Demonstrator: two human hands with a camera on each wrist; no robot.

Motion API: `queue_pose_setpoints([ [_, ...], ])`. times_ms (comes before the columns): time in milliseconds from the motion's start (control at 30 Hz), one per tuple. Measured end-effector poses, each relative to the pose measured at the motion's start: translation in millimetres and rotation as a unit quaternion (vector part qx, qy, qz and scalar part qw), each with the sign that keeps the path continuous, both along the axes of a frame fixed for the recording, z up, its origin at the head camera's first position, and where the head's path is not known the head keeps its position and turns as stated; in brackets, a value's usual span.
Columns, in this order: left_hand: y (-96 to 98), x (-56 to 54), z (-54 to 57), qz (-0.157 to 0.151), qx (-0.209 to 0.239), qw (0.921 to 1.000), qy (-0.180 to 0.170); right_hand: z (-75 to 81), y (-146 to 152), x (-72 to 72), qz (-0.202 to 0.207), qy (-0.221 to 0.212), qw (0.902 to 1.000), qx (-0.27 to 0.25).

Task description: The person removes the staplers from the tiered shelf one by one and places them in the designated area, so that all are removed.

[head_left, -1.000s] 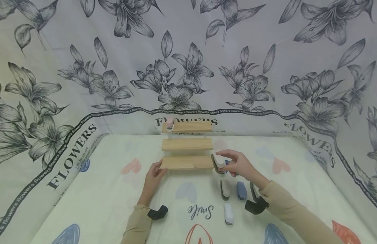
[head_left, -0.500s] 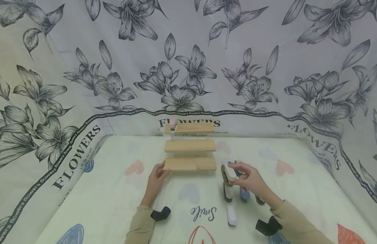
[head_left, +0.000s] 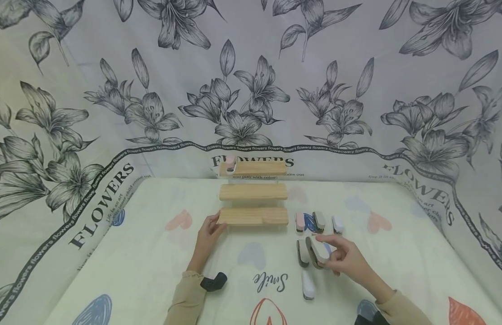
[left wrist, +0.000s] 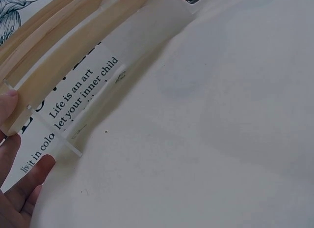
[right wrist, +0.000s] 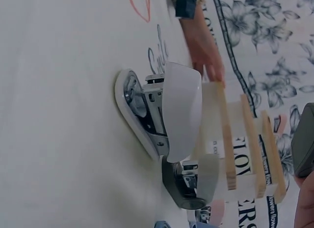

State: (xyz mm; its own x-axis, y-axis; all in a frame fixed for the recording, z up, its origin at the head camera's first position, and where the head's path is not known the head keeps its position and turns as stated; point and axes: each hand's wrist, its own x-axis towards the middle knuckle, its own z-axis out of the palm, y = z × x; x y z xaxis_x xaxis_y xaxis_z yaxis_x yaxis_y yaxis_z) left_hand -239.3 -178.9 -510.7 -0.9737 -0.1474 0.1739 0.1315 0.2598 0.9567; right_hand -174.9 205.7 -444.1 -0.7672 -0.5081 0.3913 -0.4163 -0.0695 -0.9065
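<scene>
My left hand (head_left: 209,234) pinches the left end of the lowest board of a three-tier wooden shelf (head_left: 252,216); in the left wrist view its thumb lies on the board (left wrist: 68,61) with fingers below. My right hand (head_left: 348,259) grips a white-topped stapler with a dark grey base (head_left: 317,253), over the group of staplers to the right of the shelf. Part of this held stapler (right wrist: 304,139) shows at the right wrist view's edge. Beside it lies a grey-and-white stapler (head_left: 303,253), with a white stapler (head_left: 308,285) in front. A blue stapler (head_left: 327,248) is mostly hidden behind it.
Behind the held stapler lie a pink stapler (head_left: 300,222), a grey stapler (head_left: 319,221) and a white stapler (head_left: 338,224). Another pink stapler (head_left: 231,164) sits at the left of the top board. A flower-printed cloth (head_left: 251,90) hangs behind the table.
My right hand has carried the white-topped stapler from the shelf's right end to the right and toward me, among the other staplers. My left hand has stayed on the shelf.
</scene>
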Motion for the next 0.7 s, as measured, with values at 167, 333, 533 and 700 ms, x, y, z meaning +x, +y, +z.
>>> queue_pose_setpoints([
  [167,-0.3,-1.2,-0.6,0.0,0.002,1.0,0.006,-5.9,5.2,8.1,-0.01,-0.002,0.9999,0.008],
  [333,-0.2,-2.1,-2.6,-0.002,0.002,1.0,0.006,-10.1,9.7,17.9,-0.031,-0.012,0.9993,0.018],
  [533,-0.9,-3.6,-3.9,-0.003,-0.007,0.9998,0.016,-19.0,14.0,28.9,-0.036,0.017,0.9991,0.011],
  [700,-1.9,-3.7,-4.4,-0.004,-0.007,0.9999,0.008,-29.4,19.6,37.1,-0.035,-0.004,0.9994,0.003],
])
